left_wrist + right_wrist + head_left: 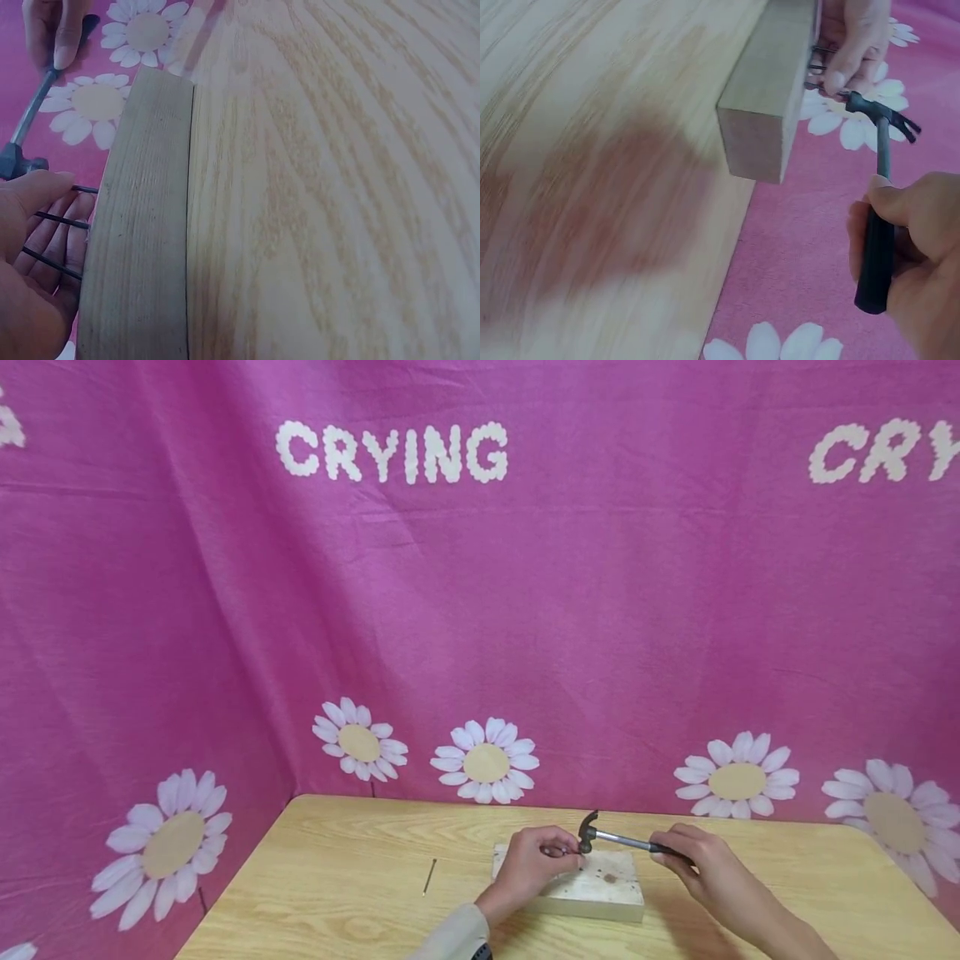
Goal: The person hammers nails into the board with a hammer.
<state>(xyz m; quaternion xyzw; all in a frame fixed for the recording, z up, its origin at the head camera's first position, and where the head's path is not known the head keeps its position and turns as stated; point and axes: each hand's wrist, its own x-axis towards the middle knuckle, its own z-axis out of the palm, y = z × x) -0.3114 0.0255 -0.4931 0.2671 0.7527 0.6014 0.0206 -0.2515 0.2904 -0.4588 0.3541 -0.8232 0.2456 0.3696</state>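
Observation:
A hammer (615, 837) with a black claw head and dark grip is held by my right hand (708, 872), fingers wrapped round its handle. Its head hovers close over the fingertips of my left hand (528, 868). That left hand pinches a nail (84, 189) standing upright on a thick wooden block (592, 906). Two more nails (64, 220) stand in a row with it, rising from the block's top face beside the curled fingers. In the right wrist view the hammer's striking face (853, 100) is right at the pinched nail's end.
One loose nail (429, 877) lies on the wood-grain table (360, 860), left of the block. Behind the table hangs a pink cloth (600, 610) printed with daisies and white lettering. Dark spots mark the block's pale top.

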